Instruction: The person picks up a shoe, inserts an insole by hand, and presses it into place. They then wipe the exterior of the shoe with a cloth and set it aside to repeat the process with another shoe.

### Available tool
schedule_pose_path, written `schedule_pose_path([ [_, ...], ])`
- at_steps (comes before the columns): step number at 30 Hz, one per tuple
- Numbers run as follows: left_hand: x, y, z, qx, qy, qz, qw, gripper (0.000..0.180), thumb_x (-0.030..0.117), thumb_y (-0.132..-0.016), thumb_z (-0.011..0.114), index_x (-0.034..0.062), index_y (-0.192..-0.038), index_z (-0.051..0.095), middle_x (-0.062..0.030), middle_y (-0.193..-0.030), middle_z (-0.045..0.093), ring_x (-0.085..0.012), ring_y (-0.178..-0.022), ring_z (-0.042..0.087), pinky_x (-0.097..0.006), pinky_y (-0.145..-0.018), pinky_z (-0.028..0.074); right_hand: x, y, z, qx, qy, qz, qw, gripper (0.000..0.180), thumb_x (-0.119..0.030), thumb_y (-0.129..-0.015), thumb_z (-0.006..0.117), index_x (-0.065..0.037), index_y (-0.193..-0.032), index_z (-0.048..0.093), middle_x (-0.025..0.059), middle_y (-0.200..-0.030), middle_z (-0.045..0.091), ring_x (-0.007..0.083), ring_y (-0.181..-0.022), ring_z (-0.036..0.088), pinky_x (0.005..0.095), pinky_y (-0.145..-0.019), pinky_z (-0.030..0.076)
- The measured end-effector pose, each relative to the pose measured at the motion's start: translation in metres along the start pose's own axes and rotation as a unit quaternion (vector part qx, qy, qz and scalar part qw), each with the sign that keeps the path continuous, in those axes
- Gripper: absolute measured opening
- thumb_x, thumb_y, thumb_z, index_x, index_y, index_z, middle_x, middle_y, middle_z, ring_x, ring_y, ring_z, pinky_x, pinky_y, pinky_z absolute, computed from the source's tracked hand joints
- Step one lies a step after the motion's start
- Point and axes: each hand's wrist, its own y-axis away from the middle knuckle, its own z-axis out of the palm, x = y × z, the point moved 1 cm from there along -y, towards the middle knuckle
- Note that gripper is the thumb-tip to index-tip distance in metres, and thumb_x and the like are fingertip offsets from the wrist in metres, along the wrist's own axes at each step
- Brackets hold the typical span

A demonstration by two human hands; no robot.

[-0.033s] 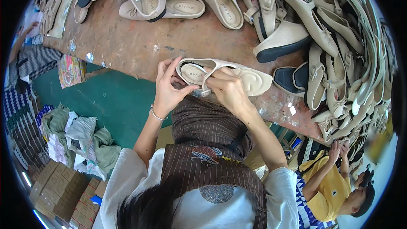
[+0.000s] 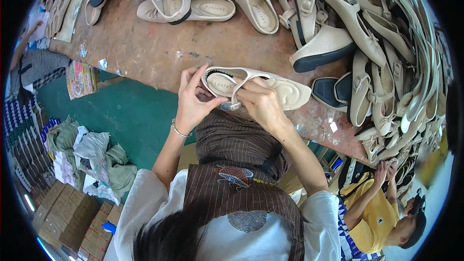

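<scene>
A beige strapped shoe (image 2: 249, 72) is held at the near edge of the worktable, its heel to the left. My left hand (image 2: 190, 101) pinches the heel end between thumb and fingers. Inside the heel lies a pale printed insole (image 2: 222, 83). My right hand (image 2: 262, 100) is closed at the shoe's middle, beside the strap, with its fingertips down in the opening; the fingertips are partly hidden. Right of that hand, a pale padded piece (image 2: 292, 94) with raised rounded shapes shows over the toe end; how it joins the shoe cannot be made out.
Beige shoes (image 2: 212, 7) line the far side of the brown worktable (image 2: 140, 43). More shoes (image 2: 360, 87) are heaped at right, near a person in a yellow shirt (image 2: 369, 212). Cloth bundles (image 2: 92, 149) and cardboard boxes (image 2: 65, 215) stand on the left over a green floor (image 2: 140, 111).
</scene>
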Motion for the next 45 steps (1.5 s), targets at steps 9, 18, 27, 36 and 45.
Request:
schedule_pose_path([
  [9,-0.001,-0.003,0.0,-0.012,-0.004,-0.01,1.0,0.088,0.01,-0.061,0.093,0.0006,-0.138,0.052,-0.0089,-0.126,0.044,-0.0136,-0.097,0.06,-0.025,-0.074,0.061,0.0,-0.001,0.018,0.047,-0.016,0.029,0.998,0.025,0.005,-0.077,0.07,-0.006,-0.098,0.077,0.0136,-0.112,0.071,0.0285,-0.104,0.066,0.0352,-0.086,0.055],
  [18,-0.006,-0.009,0.009,0.052,0.004,-0.014,0.999,0.059,0.004,-0.069,0.087,-0.0021,-0.122,0.063,-0.0086,-0.113,0.05,-0.0102,-0.079,0.061,-0.02,-0.059,0.057,0.0,-0.001,0.022,0.066,0.036,0.005,0.997,0.017,0.004,-0.07,0.067,0.003,-0.086,0.071,0.0177,-0.114,0.068,0.0315,-0.113,0.061,0.0416,-0.093,0.051],
  [27,-0.012,-0.013,0.013,0.093,0.025,-0.025,0.995,0.045,0.0,-0.072,0.085,-0.0015,-0.114,0.067,-0.0053,-0.104,0.053,-0.0082,-0.073,0.06,-0.021,-0.061,0.052,0.0,0.004,0.032,0.093,0.122,-0.03,0.988,0.023,0.006,-0.072,0.069,0.002,-0.094,0.074,0.0162,-0.113,0.069,0.0316,-0.107,0.063,0.0406,-0.089,0.053],
  [36,-0.01,-0.013,0.01,0.083,0.038,-0.024,0.996,0.051,0.003,-0.07,0.087,-0.0004,-0.117,0.067,-0.0055,-0.104,0.053,-0.0082,-0.074,0.059,-0.02,-0.06,0.053,0.001,0.005,0.03,0.118,0.091,-0.041,0.988,0.027,0.009,-0.068,0.07,-0.001,-0.092,0.075,0.0127,-0.114,0.069,0.0307,-0.098,0.063,0.0365,-0.081,0.054],
  [45,-0.005,-0.012,0.01,0.084,-0.003,-0.02,0.996,0.048,0.006,-0.072,0.086,-0.0005,-0.115,0.068,-0.0058,-0.102,0.052,-0.0077,-0.074,0.058,-0.018,-0.055,0.053,-0.001,0.001,0.031,0.139,0.032,-0.002,0.99,0.022,0.008,-0.069,0.07,-0.002,-0.088,0.077,0.0109,-0.112,0.072,0.0286,-0.092,0.062,0.035,-0.078,0.053],
])
